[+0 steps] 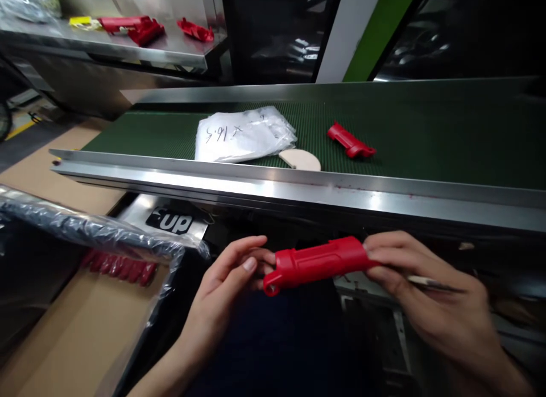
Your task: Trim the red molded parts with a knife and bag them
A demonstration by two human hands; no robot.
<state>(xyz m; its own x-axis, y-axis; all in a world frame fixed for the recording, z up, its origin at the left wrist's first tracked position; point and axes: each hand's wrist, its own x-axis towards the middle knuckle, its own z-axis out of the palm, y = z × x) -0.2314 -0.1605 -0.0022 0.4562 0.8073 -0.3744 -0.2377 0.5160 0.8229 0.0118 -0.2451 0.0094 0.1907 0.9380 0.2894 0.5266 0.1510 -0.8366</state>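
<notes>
1. Red plastic part (322, 263) is held in front of the conveyor (447, 138), the largest thing in view; it is raised clear of the near rail, presumably to give both hands room.
2. Lined box (128, 242) is seen at lower left, its rim wrapped in clear film; red pieces (123, 269) are laid side by side inside, perhaps to save space.
3. White packet (243, 134), marked by hand, is laid flat beside the near rail, probably for easy reach.
4. Right hand (435, 294) is closed in a pinch of thumb and fingers on the part's right end.
5. Left hand (228, 280) is half curled, fingertips placed at the left end; by this two-ended support the middle is left uncovered. Whether any fingertip is inserted cannot be told.
6. Second red part (350, 141) is left alone on the belt; pale disc (302, 159) is set just beside the packet.
7. Slim tool (429, 282) is also held in the right hand, likely so that it need not be set down.
</notes>
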